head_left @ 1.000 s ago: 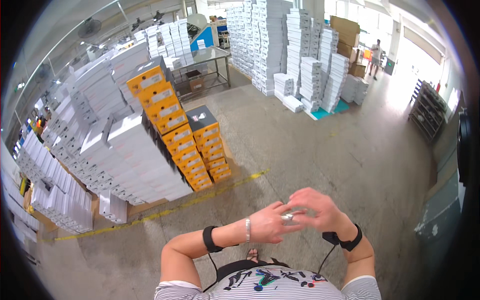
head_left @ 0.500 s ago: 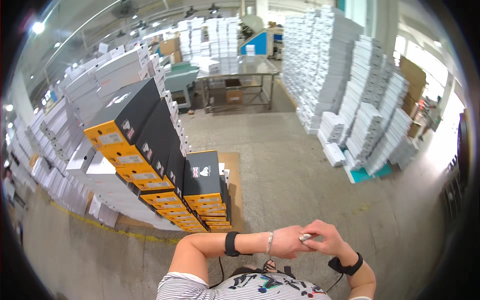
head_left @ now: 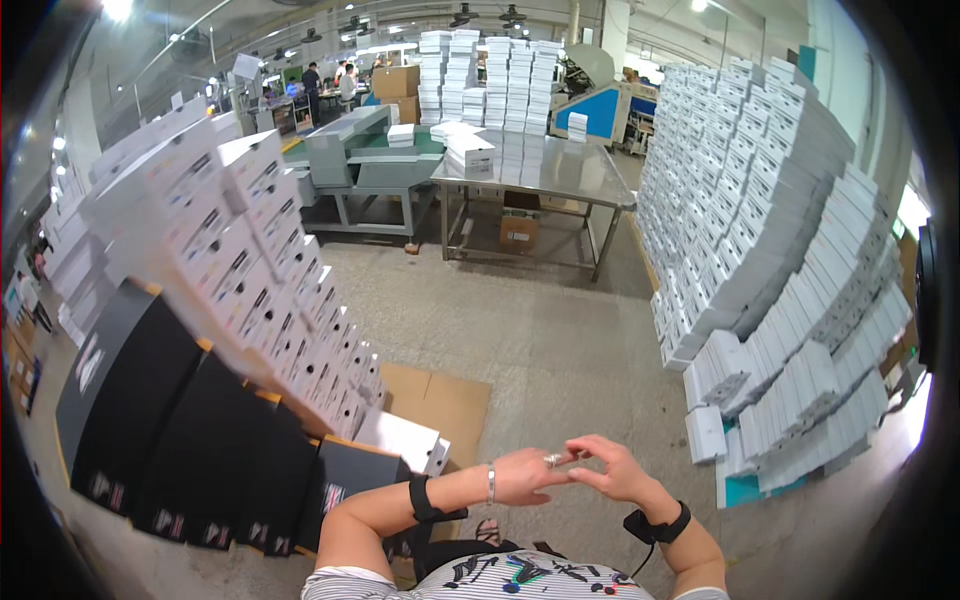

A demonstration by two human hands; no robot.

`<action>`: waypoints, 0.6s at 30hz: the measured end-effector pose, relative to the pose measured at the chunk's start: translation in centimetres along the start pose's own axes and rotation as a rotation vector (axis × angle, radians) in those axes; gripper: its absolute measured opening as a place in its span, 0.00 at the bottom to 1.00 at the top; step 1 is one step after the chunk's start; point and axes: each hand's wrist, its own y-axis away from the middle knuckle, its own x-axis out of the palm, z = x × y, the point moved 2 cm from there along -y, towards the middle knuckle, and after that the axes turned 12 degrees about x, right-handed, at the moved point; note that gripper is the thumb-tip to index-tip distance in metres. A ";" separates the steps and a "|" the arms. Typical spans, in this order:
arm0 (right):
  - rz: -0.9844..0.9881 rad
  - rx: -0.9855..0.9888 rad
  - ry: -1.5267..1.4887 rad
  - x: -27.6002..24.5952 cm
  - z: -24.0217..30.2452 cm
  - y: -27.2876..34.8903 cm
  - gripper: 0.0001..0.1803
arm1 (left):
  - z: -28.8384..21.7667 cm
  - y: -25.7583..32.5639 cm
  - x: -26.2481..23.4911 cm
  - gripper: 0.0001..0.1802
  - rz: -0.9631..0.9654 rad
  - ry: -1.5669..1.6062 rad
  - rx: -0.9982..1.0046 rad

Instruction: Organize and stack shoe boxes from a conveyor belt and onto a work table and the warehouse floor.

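In front of my waist, my left hand reaches to the right with its fingers stretched out. A silver ring is on one of its fingers, and a bracelet circles the wrist. My right hand meets it, with bent fingers and thumb apart around a gap. Its fingertips touch or overlap the left fingers; exact contact is hard to make out. Neither hand holds a loose thing. Each forearm wears a black strap, the left strap and the right strap.
Black shoe boxes and tall white box stacks stand left. More white stacks rise on the right. Ahead are a metal table and a grey conveyor machine. Cardboard lies on the floor. People work far back.
My view has moved forward and tilted up; the black boxes now sit lower left, and the table is nearer. The right fingers have loosened from the left fingers around the ring.
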 end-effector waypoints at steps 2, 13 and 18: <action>-0.064 0.093 0.004 -4.5 -3.3 -4.3 0.15 | 7.1 -2.6 -3.8 0.29 0.031 -0.005 -0.103; -0.075 0.628 -0.434 -19.0 -32.0 -34.8 0.10 | 54.5 13.3 -7.5 0.28 -0.081 -0.055 -1.371; 0.089 0.703 -0.363 -20.2 -36.9 -56.4 0.08 | 53.9 20.9 1.4 0.31 -0.120 0.455 -1.585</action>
